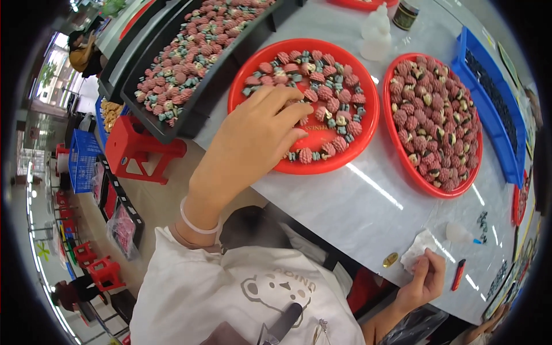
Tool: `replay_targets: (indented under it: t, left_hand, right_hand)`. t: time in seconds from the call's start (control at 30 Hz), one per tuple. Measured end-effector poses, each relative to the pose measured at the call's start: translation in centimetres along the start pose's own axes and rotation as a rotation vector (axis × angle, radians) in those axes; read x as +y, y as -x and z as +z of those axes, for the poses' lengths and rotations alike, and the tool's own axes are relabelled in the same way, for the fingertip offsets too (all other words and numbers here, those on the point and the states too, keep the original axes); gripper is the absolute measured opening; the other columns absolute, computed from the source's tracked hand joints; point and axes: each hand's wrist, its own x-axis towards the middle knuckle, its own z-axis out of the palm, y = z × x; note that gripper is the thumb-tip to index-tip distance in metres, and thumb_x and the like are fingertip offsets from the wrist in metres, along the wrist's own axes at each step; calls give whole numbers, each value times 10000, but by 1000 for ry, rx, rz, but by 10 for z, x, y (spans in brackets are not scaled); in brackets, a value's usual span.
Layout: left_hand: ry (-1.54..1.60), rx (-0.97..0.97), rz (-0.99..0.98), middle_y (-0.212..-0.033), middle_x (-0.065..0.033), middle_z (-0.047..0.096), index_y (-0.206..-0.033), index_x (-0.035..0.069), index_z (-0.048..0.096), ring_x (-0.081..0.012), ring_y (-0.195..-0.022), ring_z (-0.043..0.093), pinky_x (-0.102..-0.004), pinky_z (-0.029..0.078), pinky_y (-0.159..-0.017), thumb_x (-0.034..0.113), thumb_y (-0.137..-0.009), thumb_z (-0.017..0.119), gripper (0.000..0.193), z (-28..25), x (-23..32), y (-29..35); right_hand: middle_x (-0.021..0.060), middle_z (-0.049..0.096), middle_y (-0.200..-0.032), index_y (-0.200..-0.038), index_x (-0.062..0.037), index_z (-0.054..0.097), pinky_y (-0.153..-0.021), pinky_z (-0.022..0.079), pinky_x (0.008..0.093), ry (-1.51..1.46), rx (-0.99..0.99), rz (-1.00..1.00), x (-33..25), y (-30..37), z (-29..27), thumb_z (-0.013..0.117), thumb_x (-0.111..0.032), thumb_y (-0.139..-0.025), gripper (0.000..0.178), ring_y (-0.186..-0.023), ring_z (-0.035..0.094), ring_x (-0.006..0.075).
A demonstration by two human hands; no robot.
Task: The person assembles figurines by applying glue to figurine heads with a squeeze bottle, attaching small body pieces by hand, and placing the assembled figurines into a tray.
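Note:
My left hand (253, 129) reaches over a round red tray (233, 92), palm down with bent fingers. Its thumb is apart from the forefinger, and nothing shows between them; the other fingertips are partly hidden. In that tray lie pink ridged shell-like pieces (325, 92) with small grey-blue and cream bits, mostly around the rim, leaving red bottom in the middle. Down at the right, my right hand (424, 282) rests by the table's near edge, fingers closed on a crumpled white tissue (418, 248). A gold oval sticker (390, 260) and a red marker-like stick (458, 275) lie beside it.
A long black bin (221, 77) of similar pieces stands at the left. Another red tray (390, 109), heaped with pink pieces, sits right, before a blue tray (509, 138). White squeeze bottles (376, 43) and a dark jar (405, 15) stand behind. A red stool (138, 150) is left.

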Motion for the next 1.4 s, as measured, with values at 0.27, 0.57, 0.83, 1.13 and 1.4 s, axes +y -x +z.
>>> replay_targets:
  t: [0.27, 0.57, 0.83, 1.13, 1.4]
  left_hand:
    - [-178, 78, -158, -1261, -165, 317, -1209, 107, 371, -351, -1164, 286, -396, 239, -957, 365, -760, 536, 544, 17, -17, -6]
    - [-110, -180, -121, -1303, -170, 273, -1225, 104, 373, -363, -1198, 245, -423, 225, -967, 431, -750, 522, 595, -6, -11, 7]
    - [-76, -233, -64, -1243, -198, 337, -1155, 58, 440, -345, -1141, 325, -410, 281, -927, 396, -738, 544, 547, -13, 0, 9]
    - [-149, -295, -176, -1145, -164, 408, -1095, 62, 463, -310, -992, 443, -383, 404, -791, 314, -720, 567, 464, -23, 8, 6]
    - [-159, -266, -190, -1041, -112, 438, -1050, 67, 469, -292, -899, 473, -371, 438, -732, 211, -677, 608, 423, -16, 15, 4]
  right_hand:
    - [26, 493, -757, -861, 46, 553, -522, 320, 158, -44, 19, 19, -5, 0, 5, 469, 31, -781, 117, -597, 417, 52]
    - [21, 482, -721, -862, 36, 556, -506, 306, 159, -53, 30, 39, -3, 0, 4, 470, 26, -784, 117, -578, 408, 52]
    - [20, 484, -709, -871, 30, 560, -501, 297, 155, -48, 21, 35, -5, -1, 5, 474, 17, -789, 120, -569, 408, 48]
    - [17, 480, -701, -880, 22, 567, -501, 291, 153, -63, 32, 49, -6, -1, 5, 481, 4, -790, 126, -568, 409, 47]
    - [12, 482, -692, -881, 18, 569, -508, 289, 154, -57, 40, 46, -6, 0, 5, 487, -9, -791, 125, -570, 403, 46]
